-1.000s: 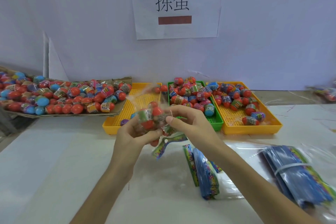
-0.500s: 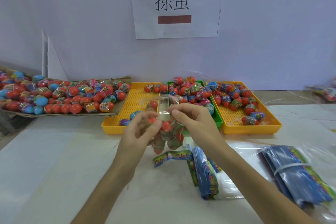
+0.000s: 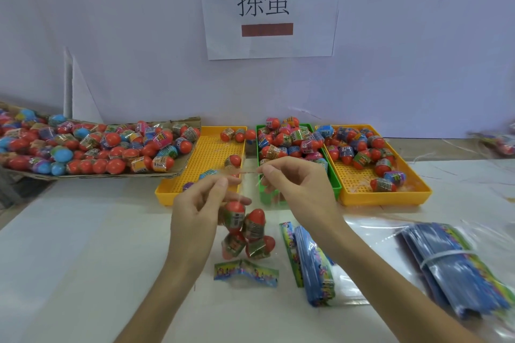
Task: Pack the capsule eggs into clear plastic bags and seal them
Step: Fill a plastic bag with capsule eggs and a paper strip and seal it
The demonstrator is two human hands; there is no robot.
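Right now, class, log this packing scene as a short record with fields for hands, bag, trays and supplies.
left hand: pinches the bag's top edge
right hand: pinches the same edge
clear bag: hangs between the hands, four capsule eggs inside
left yellow tray: few eggs
green tray: heaped with eggs
right yellow tray: part filled
printed bag stack: lies on the table

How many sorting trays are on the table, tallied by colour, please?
Yellow trays: 2 (left, right)
Green tray: 1
Total: 3
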